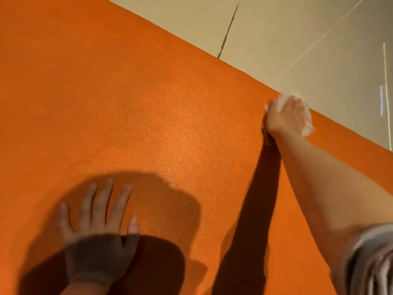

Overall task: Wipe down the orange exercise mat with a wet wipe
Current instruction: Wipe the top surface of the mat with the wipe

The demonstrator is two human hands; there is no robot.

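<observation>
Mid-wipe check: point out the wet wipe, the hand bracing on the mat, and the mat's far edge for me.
wet wipe [307, 122]: head view, white fold showing beside the right hand's fingers.
left hand [97, 237]: head view, back of the hand, fingers spread flat on the mat.
orange mat [191, 42]: head view, far edge beside the floor tiles.

Warm light, hard shadows, motion blur

I counted one orange mat [148, 103], one white wipe [306, 122] under my right hand [285, 118], two hands with the left hand [95, 237], and one grey sleeve [374, 262].
</observation>
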